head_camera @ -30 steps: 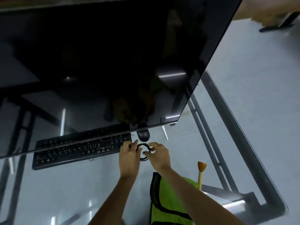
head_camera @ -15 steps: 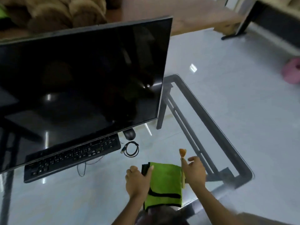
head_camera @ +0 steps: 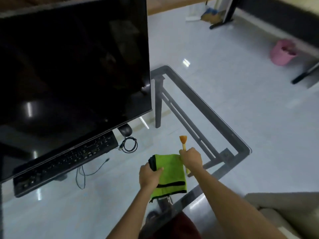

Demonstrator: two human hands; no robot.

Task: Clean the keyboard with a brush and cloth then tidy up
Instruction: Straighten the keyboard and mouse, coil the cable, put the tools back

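Tools in hand, low centre of frame

Our right hand (head_camera: pixel 190 159) grips the brush (head_camera: pixel 184 144), bristles pointing up-frame; left hand (head_camera: pixel 149 175) pinches the cloth (head_camera: pixel 172 173); keyboard (head_camera: pixel 65 163) lies left.

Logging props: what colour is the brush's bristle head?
Orange bristle head on the brush, clearest in the head view.

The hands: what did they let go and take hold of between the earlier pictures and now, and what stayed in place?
Both hands left the coiled cable, now lying beside the keyboard, and drew back toward the person. The left hand took the green cloth at its left edge; the right hand closed its grip on the brush. Keyboard, mouse and monitor stayed in place.
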